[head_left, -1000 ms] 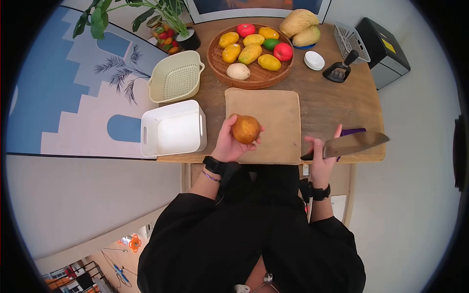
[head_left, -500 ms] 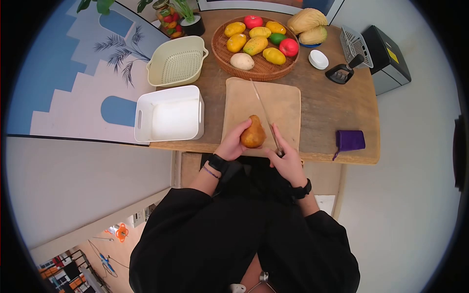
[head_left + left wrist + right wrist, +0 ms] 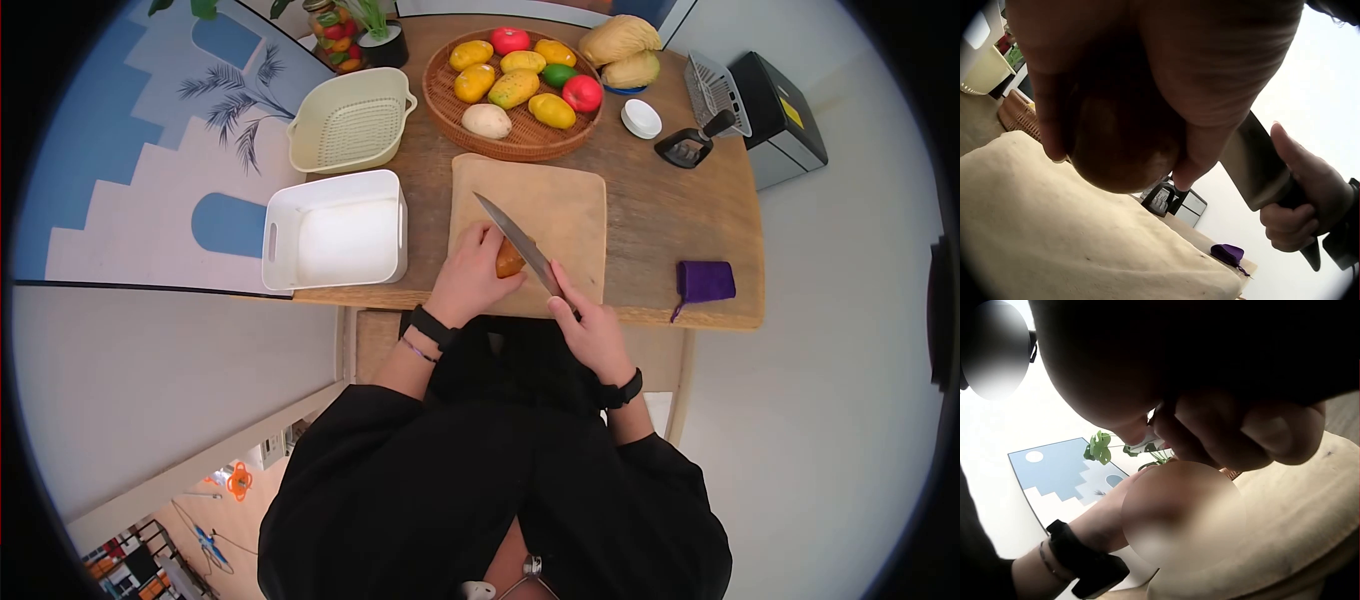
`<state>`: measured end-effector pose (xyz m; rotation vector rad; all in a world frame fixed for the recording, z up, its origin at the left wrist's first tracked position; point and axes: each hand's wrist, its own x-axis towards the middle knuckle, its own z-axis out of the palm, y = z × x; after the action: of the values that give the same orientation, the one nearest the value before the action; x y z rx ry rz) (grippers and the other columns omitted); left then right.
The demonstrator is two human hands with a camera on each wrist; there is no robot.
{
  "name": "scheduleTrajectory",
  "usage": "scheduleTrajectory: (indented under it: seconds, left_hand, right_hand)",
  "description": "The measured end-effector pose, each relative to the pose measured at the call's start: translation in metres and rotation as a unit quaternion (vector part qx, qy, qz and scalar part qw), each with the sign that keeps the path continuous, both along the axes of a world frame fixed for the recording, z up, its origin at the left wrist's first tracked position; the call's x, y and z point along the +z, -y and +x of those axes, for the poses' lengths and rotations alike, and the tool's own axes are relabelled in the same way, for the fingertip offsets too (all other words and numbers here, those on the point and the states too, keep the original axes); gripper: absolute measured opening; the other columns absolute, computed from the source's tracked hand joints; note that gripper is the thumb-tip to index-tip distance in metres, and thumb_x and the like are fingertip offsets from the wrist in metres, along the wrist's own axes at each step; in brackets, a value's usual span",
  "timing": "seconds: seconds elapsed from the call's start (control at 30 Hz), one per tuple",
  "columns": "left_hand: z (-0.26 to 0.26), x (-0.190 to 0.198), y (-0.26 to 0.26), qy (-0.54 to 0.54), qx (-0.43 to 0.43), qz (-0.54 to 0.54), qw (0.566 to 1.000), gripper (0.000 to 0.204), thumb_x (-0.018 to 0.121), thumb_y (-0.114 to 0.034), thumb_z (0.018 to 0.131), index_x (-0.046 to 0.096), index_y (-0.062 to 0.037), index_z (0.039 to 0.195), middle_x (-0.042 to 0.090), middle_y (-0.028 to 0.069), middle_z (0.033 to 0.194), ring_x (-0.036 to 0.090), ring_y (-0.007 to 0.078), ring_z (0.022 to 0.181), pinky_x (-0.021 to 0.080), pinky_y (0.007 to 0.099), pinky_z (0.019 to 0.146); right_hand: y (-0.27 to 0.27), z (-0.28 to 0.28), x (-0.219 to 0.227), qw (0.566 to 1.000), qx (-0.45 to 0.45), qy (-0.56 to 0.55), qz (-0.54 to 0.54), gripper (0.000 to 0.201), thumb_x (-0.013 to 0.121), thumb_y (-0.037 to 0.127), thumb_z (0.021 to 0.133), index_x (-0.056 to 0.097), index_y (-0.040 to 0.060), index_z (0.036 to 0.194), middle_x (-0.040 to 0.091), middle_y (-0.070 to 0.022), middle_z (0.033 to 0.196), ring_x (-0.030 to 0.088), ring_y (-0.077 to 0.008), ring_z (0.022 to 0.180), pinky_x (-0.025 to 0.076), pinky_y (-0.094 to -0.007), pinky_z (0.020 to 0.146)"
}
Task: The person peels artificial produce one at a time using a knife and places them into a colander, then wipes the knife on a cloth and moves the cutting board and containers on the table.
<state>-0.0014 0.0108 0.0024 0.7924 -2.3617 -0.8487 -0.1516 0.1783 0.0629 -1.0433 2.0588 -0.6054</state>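
Observation:
The left hand (image 3: 472,273) grips a brown pear (image 3: 509,260) over the tan cutting board (image 3: 570,215); in the left wrist view the pear (image 3: 1122,147) shows between its thumb and fingers. The right hand (image 3: 596,338) holds a large knife (image 3: 520,243) by its dark handle. In the head view the blade slants up and left across the pear; whether it touches cannot be told. The left wrist view shows the right hand (image 3: 1307,194) with fingers curled round the handle and the blade (image 3: 1257,165) beside the left hand.
A white bin (image 3: 345,230) and a pale green basket (image 3: 352,120) stand left of the board. Behind it is a wicker tray (image 3: 530,150) of fruit. A purple pouch (image 3: 706,281), a white bowl (image 3: 641,118) and a black tool (image 3: 690,147) lie to the right.
The right hand has brought the knife from the right side over to the pear. The left hand has turned the pear and now covers more of it from above.

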Motion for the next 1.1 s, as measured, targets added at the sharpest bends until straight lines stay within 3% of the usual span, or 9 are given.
scheduleTrajectory:
  seconds: [0.1, 0.17, 0.27, 0.43, 0.5, 0.53, 0.6, 0.9, 1.1]
  left_hand:
    - [0.000, 0.010, -0.006, -0.009, 0.003, 0.007, 1.000, 0.055, 0.083, -0.027, 0.077, 0.060, -0.0040, 0.122, 0.059, 0.0163, 0.119, 0.060, 0.0375, 0.113, 0.054, 0.0444, 0.095]
    - [0.003, 0.015, -0.010, -0.022, 0.002, 0.006, 1.000, 0.056, 0.083, -0.027, 0.077, 0.060, -0.0040, 0.123, 0.059, 0.0165, 0.120, 0.060, 0.0376, 0.113, 0.054, 0.0440, 0.094]
    - [0.007, 0.022, -0.015, -0.057, 0.011, 0.022, 0.998, 0.057, 0.083, -0.025, 0.078, 0.060, -0.0033, 0.125, 0.061, 0.0165, 0.120, 0.062, 0.0366, 0.111, 0.054, 0.0414, 0.094]
    - [0.006, 0.010, -0.002, -0.131, 0.000, 0.076, 0.988, 0.050, 0.078, -0.027, 0.087, 0.059, -0.0043, 0.128, 0.063, 0.0144, 0.123, 0.062, 0.0301, 0.114, 0.052, 0.0388, 0.097]
    - [-0.001, -0.008, 0.000, -0.266, 0.036, 0.519, 0.812, 0.042, 0.069, -0.030, 0.098, 0.058, -0.0050, 0.130, 0.065, 0.0101, 0.124, 0.063, 0.0231, 0.115, 0.050, 0.0369, 0.099]
    - [-0.002, -0.010, 0.002, -0.267, 0.037, 0.519, 0.811, 0.042, 0.069, -0.030, 0.098, 0.058, -0.0050, 0.130, 0.065, 0.0101, 0.124, 0.063, 0.0231, 0.115, 0.050, 0.0369, 0.099]
    - [-0.005, -0.011, 0.004, -0.355, 0.062, 0.680, 0.639, 0.040, 0.058, -0.036, 0.105, 0.057, -0.0058, 0.132, 0.065, 0.0074, 0.127, 0.062, 0.0194, 0.117, 0.049, 0.0371, 0.101]
    - [-0.011, -0.007, -0.001, -0.408, 0.043, 0.747, 0.523, 0.050, 0.041, -0.049, 0.107, 0.057, -0.0093, 0.133, 0.065, 0.0112, 0.128, 0.063, 0.0284, 0.113, 0.051, 0.0424, 0.095]
    - [-0.001, -0.031, 0.009, -0.373, 0.023, 0.766, 0.524, 0.053, 0.041, -0.051, 0.107, 0.058, -0.0077, 0.134, 0.065, 0.0138, 0.128, 0.065, 0.0289, 0.108, 0.053, 0.0403, 0.095]
  right_hand:
    - [-0.002, 0.003, -0.016, 0.998, 0.003, -0.048, -0.037, 0.054, 0.064, 0.037, 0.101, 0.051, 0.0266, 0.152, 0.074, -0.0227, 0.097, 0.072, -0.0412, 0.087, 0.057, -0.0394, 0.078]
    - [-0.001, -0.008, -0.061, 0.945, -0.019, -0.121, -0.302, 0.053, 0.062, 0.039, 0.101, 0.052, 0.0259, 0.152, 0.071, -0.0215, 0.081, 0.069, -0.0403, 0.074, 0.054, -0.0433, 0.067]
    - [-0.002, -0.056, -0.056, 0.955, -0.151, -0.247, -0.067, 0.050, 0.060, 0.037, 0.103, 0.053, 0.0242, 0.151, 0.072, -0.0216, 0.083, 0.072, -0.0363, 0.077, 0.054, -0.0418, 0.068]
    - [-0.010, -0.067, 0.001, 0.976, -0.174, -0.108, -0.069, 0.048, 0.058, 0.035, 0.104, 0.054, 0.0229, 0.150, 0.074, -0.0236, 0.098, 0.076, -0.0315, 0.091, 0.057, -0.0388, 0.076]
    - [-0.013, -0.052, -0.008, 0.943, -0.032, -0.127, -0.305, 0.049, 0.060, 0.034, 0.103, 0.053, 0.0241, 0.151, 0.074, -0.0201, 0.089, 0.075, -0.0320, 0.081, 0.056, -0.0407, 0.071]
    - [-0.014, -0.041, -0.007, 0.950, -0.012, -0.120, -0.289, 0.052, 0.063, 0.033, 0.102, 0.052, 0.0260, 0.152, 0.073, -0.0173, 0.087, 0.074, -0.0343, 0.076, 0.055, -0.0419, 0.069]
    - [-0.013, -0.016, -0.001, 0.967, -0.002, -0.109, -0.231, 0.053, 0.065, 0.032, 0.101, 0.052, 0.0269, 0.152, 0.073, -0.0172, 0.088, 0.073, -0.0357, 0.077, 0.056, -0.0418, 0.069]
    - [-0.007, 0.027, -0.023, 0.966, 0.000, -0.111, -0.235, 0.056, 0.069, 0.033, 0.098, 0.053, 0.0272, 0.152, 0.073, -0.0179, 0.087, 0.071, -0.0371, 0.073, 0.056, -0.0417, 0.067]
    - [-0.028, -0.017, -0.025, 0.963, -0.066, -0.117, -0.232, 0.057, 0.066, 0.032, 0.099, 0.050, 0.0265, 0.153, 0.074, -0.0178, 0.091, 0.071, -0.0377, 0.076, 0.056, -0.0415, 0.068]
